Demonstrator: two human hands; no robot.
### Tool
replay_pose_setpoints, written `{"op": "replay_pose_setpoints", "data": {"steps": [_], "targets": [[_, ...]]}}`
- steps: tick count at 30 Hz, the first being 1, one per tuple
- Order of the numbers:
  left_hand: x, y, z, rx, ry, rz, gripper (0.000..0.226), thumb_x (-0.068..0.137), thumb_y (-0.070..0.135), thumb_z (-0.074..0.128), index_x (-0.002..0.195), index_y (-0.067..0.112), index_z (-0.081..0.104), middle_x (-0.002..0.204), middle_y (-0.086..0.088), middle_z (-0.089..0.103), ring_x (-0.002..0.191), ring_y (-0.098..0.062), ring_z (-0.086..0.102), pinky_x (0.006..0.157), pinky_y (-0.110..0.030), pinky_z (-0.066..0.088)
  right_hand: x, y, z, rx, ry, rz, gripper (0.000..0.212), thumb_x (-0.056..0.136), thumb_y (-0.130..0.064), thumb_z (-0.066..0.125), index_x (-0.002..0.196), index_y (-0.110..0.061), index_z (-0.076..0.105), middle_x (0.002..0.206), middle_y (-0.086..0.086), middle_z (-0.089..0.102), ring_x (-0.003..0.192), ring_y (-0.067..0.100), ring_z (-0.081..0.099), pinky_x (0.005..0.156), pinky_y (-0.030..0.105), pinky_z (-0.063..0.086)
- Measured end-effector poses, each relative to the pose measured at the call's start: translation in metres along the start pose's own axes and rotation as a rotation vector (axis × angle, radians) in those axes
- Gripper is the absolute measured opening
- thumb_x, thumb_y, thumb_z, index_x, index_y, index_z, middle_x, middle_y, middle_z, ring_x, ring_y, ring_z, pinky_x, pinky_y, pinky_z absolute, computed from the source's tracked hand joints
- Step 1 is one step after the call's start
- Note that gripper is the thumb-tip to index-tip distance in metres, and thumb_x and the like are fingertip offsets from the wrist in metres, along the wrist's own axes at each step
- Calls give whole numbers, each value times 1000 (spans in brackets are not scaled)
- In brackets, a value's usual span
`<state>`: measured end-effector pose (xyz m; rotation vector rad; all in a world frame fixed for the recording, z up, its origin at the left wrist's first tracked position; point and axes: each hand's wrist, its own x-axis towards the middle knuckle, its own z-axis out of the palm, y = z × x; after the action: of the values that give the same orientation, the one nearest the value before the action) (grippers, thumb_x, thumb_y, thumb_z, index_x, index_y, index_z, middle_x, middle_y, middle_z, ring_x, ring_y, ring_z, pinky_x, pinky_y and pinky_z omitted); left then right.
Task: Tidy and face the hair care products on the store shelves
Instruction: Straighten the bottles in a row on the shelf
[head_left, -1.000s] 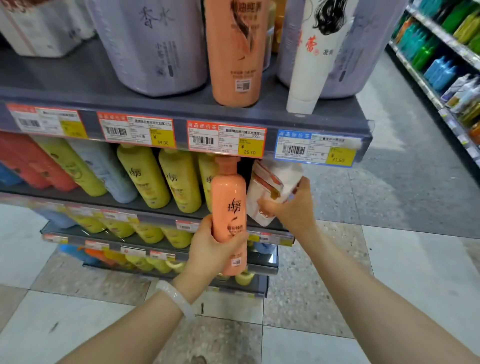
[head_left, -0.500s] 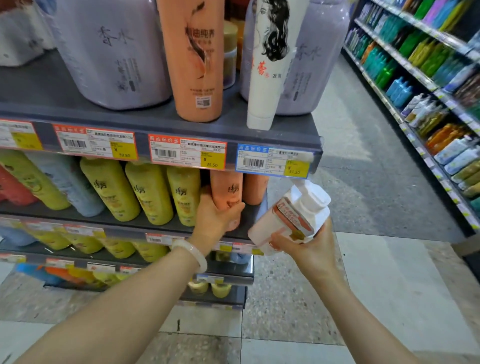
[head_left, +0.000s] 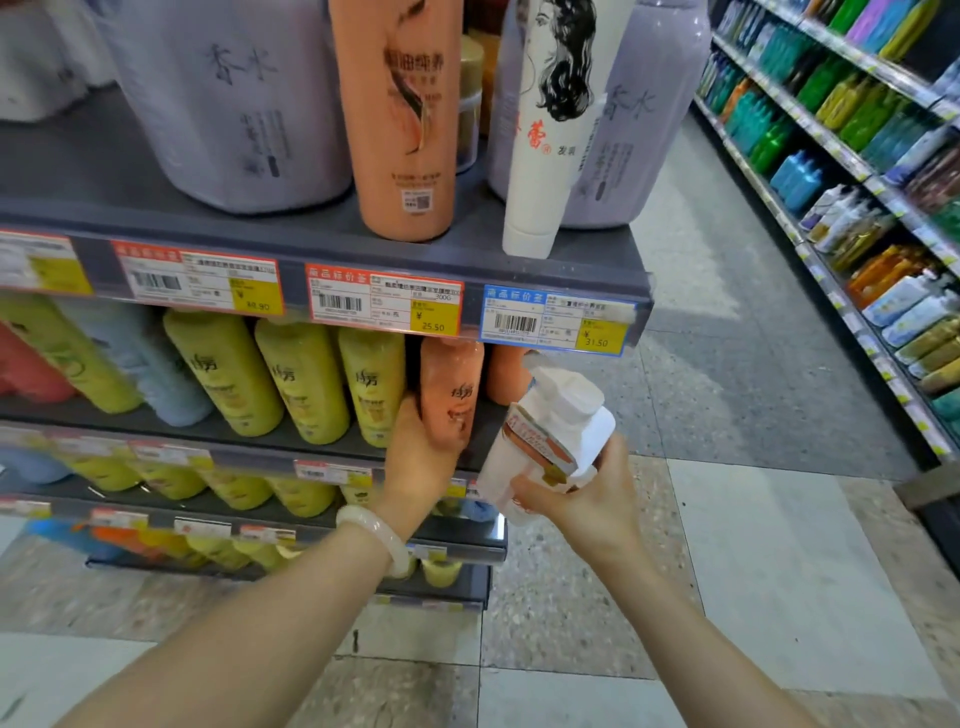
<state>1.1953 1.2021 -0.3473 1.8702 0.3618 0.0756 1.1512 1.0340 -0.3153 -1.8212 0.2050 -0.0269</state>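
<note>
My left hand (head_left: 421, 452) grips a small orange bottle (head_left: 453, 392) standing on the second shelf (head_left: 249, 434), right of a row of yellow bottles (head_left: 304, 382). A second orange bottle (head_left: 506, 374) stands just behind it to the right. My right hand (head_left: 582, 499) holds a white pump bottle (head_left: 556, 431) with an orange label, tilted in the air in front of the shelf's right end. On the top shelf (head_left: 467, 262) stand a tall orange bottle (head_left: 400, 114), a white tube (head_left: 550, 130) with a woman's portrait, and big lilac jugs (head_left: 223, 98).
Price tags (head_left: 384, 304) line the shelf edges. Lower shelves hold more yellow, orange and blue bottles (head_left: 171, 480). An aisle with a speckled floor (head_left: 727, 364) runs along the right, flanked by a long shelving unit (head_left: 857, 171) full of coloured bottles.
My left hand has pushed the small orange bottle from the air onto the second shelf beside the yellow ones. My right hand has drawn the white pump bottle off the shelf and holds it tilted outside.
</note>
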Motion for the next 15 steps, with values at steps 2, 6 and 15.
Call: {"op": "replay_pose_setpoints", "data": {"steps": [2,6,15], "targets": [[-30,-11,-7,41,-88,15,59,73,-7,59,125,15,44,123,-4,52,117,-21,50,97,-31,42,-3,-6,5,-41,9,14,74,52,-16,87,109,-30,42,111,-5,55,103,14,57,79,31,54],[-85,-15,-11,104,-379,9,111,61,14,83,144,28,10,140,14,22,129,-3,25,102,-20,30,-14,-20,18,-83,-10,19,75,52,-15,87,107,-30,39,101,-16,50,95,0,54,73,20,49],[-104,-4,-60,-300,-177,65,74,44,18,83,110,30,53,105,9,68,95,0,65,72,-17,53,-52,-44,52,-77,-261,41,79,48,-26,90,110,-25,42,105,-14,54,97,-4,53,67,11,41]]}}
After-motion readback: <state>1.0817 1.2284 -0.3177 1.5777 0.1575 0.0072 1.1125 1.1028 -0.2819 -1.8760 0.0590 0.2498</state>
